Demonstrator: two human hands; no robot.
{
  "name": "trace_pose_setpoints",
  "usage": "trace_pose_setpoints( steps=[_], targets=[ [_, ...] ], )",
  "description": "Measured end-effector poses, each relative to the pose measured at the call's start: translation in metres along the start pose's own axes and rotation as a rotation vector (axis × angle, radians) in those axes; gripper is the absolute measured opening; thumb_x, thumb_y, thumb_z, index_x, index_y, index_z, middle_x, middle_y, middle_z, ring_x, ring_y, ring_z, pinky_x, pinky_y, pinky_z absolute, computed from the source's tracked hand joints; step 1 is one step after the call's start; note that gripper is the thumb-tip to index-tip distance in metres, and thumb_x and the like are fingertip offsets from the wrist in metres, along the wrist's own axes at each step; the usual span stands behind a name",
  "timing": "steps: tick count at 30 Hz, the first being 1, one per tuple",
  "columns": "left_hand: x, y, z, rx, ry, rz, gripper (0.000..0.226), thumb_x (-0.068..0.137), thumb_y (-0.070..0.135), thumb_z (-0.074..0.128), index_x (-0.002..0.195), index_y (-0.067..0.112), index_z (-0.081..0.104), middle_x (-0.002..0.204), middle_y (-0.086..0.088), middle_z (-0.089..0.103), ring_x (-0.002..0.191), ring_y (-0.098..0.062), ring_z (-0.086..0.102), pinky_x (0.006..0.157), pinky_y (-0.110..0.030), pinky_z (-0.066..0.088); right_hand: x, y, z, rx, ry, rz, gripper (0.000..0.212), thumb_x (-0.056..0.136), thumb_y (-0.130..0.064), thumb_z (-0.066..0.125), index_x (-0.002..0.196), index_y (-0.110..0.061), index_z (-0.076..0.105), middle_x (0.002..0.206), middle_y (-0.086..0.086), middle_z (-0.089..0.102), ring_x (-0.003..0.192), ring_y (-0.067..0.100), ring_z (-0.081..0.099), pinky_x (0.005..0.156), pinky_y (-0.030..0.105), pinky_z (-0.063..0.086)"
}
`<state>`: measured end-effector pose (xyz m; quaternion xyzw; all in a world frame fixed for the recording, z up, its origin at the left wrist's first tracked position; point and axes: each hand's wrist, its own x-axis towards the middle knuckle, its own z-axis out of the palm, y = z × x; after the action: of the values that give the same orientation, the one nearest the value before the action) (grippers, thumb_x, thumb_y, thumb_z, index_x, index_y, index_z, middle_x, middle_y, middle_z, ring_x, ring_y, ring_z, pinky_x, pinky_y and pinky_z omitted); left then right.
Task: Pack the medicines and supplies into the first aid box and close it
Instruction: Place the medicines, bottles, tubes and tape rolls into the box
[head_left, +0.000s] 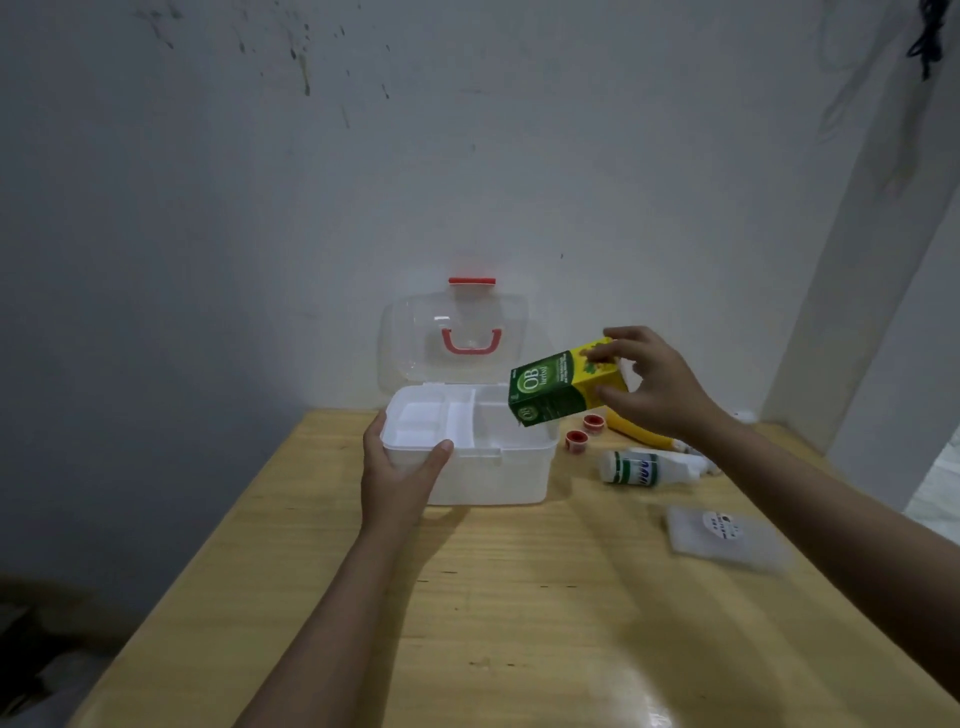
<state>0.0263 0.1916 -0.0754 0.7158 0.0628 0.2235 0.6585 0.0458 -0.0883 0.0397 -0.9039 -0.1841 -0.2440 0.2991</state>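
The white first aid box (493, 475) stands open on the wooden table, its clear lid (457, 338) with a red handle tilted back against the wall. A white divided tray sits in its top. My left hand (400, 467) grips the box's front left corner. My right hand (654, 384) holds a green and yellow medicine carton (561, 387) tilted in the air above the box's right side. On the table to the right lie a white bottle (644, 467), two small red-capped jars (584, 431), a yellow tube (639, 434) and a clear plastic pouch (727, 538).
The wooden table (519, 597) stands against a white wall; its left edge runs diagonally to the lower left, with dark floor beyond. A white pillar (857, 260) rises at the right behind the supplies.
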Motion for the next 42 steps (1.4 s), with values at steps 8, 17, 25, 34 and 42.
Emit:
trace_pose_setpoints(
  steps=[8,17,25,34,42],
  targets=[
    [0.001,-0.001,-0.001,-0.007,-0.011,0.005,0.087,0.066,0.039,0.081,0.138,0.031,0.032,0.134,0.007,0.047,0.120,-0.015,0.048,0.095,-0.033,0.047,0.022,-0.031,0.059,-0.255,-0.264,0.056,0.038,0.070,-0.027,0.070,0.108,-0.024,0.069,0.130,0.006,0.056,0.116,0.029,0.048,0.094,0.038,0.040],
    [0.000,0.000,-0.002,0.035,-0.014,0.020,0.087,0.066,0.040,0.080,0.137,0.033,0.030,0.132,0.007,0.045,0.119,-0.015,0.046,0.092,-0.038,0.052,0.041,-0.050,0.101,-0.256,-0.385,0.177,0.036,0.070,-0.017,0.073,0.104,-0.008,0.070,0.107,0.010,0.064,0.092,0.021,0.055,0.071,0.026,0.042],
    [0.002,-0.003,-0.002,0.048,-0.015,0.016,0.089,0.064,0.045,0.080,0.136,0.036,0.029,0.133,0.007,0.045,0.120,-0.017,0.047,0.091,-0.042,0.053,0.049,-0.051,0.132,-0.253,-0.480,0.299,0.028,0.069,-0.017,0.075,0.097,-0.013,0.071,0.103,0.004,0.067,0.083,0.014,0.053,0.072,0.023,0.047],
    [0.002,-0.003,-0.002,0.062,-0.015,0.026,0.089,0.065,0.044,0.079,0.137,0.035,0.028,0.134,0.006,0.044,0.121,-0.018,0.046,0.091,-0.043,0.053,0.054,-0.053,0.118,0.022,-0.593,0.516,0.041,0.069,-0.004,0.078,0.108,-0.012,0.067,0.087,0.006,0.065,0.068,0.014,0.061,0.066,0.026,0.057],
    [0.002,-0.004,-0.001,0.018,0.007,0.026,0.085,0.066,0.038,0.081,0.136,0.031,0.034,0.133,0.007,0.047,0.120,-0.017,0.049,0.097,-0.041,0.048,0.051,-0.020,0.035,0.139,-0.280,0.416,0.036,0.072,-0.009,0.077,0.107,-0.008,0.067,0.099,0.014,0.072,0.087,0.024,0.068,0.079,0.034,0.055]
  ],
)
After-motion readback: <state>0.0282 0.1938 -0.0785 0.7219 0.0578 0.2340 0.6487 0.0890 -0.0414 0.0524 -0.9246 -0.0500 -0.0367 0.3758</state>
